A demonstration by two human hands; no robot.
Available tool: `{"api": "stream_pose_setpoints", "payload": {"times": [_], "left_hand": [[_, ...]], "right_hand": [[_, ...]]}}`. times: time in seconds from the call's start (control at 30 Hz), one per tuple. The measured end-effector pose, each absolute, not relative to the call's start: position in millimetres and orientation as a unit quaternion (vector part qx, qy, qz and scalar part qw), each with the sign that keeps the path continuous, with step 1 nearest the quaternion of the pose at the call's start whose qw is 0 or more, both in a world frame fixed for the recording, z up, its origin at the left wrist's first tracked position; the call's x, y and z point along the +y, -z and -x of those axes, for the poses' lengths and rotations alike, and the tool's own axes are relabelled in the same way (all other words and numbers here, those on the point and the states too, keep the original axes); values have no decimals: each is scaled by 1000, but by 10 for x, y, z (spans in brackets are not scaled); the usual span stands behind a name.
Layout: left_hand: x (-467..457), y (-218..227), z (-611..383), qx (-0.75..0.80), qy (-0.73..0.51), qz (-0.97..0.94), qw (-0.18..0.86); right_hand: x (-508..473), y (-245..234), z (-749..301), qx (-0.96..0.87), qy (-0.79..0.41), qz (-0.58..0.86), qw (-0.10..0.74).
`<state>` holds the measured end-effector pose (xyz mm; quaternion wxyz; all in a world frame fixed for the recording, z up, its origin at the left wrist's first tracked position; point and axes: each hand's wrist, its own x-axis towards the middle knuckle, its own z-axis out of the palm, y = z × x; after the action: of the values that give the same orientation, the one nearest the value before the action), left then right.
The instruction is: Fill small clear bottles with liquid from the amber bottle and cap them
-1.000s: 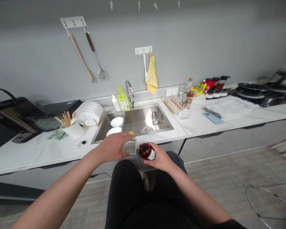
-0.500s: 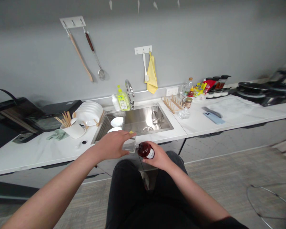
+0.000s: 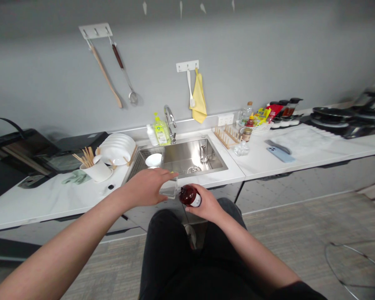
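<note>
One clear container (image 3: 168, 189) shows on my feed, gripped from above by the left hand (image 3: 146, 186), just before the near edge of the sink (image 3: 187, 152). To its right, also on the near side of the sink, my view has the right hand (image 3: 208, 204) wrapped around a brown bottle (image 3: 190, 195) with a white label, tilted with its neck toward the container; whether the two touch, I cannot tell.

I read the bench (image 3: 50, 196) as white with faint grey veining. Left of the sink I have a row of white plates (image 3: 115, 146), a white cup (image 3: 99, 171) of wooden sticks and a green cloth (image 3: 75, 177). A white bowl (image 3: 153, 159) lies in the left part of the sink. Behind the sink stand the faucet (image 3: 173, 138) and a green soap bottle (image 3: 161, 133). Right of it I make out a wooden rack (image 3: 228, 136), a white basket (image 3: 259, 128) of packets and bottles, a blue phone (image 3: 280, 154) and, farthest off, dark pans (image 3: 331, 114). Above the sink, a yellow cloth (image 3: 199, 98) hangs on the grey wall (image 3: 253, 50). Below spreads a streaked grey floor (image 3: 268, 246).
</note>
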<state>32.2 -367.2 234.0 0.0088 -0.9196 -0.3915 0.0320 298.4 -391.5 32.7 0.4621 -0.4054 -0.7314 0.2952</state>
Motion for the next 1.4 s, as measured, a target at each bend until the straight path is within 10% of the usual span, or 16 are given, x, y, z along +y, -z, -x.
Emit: {"api": "stream_pose_setpoints", "payload": {"times": [1.4], "left_hand": [[-3711,-2710,-514,-374,-107,917,85]], "right_hand": [[-3964,-457,-2814,-694,-301,422,499]]}}
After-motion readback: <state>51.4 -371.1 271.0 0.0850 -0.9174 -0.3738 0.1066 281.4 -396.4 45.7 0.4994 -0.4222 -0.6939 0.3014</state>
